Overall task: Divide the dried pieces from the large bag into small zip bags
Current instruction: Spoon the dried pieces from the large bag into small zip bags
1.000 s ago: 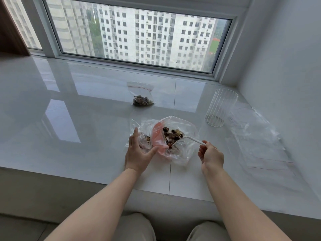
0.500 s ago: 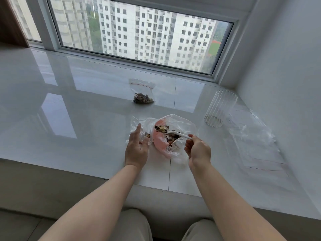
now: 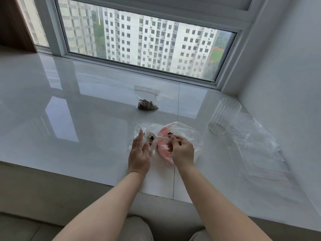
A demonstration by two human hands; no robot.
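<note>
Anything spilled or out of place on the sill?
Nothing stands out. No loose pieces on the white sill; the white plastic spoon in the right hand is at the small clear zip bag held by the left hand.

Right hand (image 3: 181, 150) covers near end of white spoon (image 3: 160, 137); I can't see grip on handle. Left hand (image 3: 139, 154) hides lower part of small zip bag (image 3: 150, 141); mouth edges unclear to me. Dried pieces (image 3: 151, 140) on spoon too small to identify. Large bag (image 3: 182, 132) partly behind right hand. Clear sheets (image 3: 257, 148) at right: outlines hard to trace on surface (image 3: 86, 127). Knees cut off by bottom edge.
</note>
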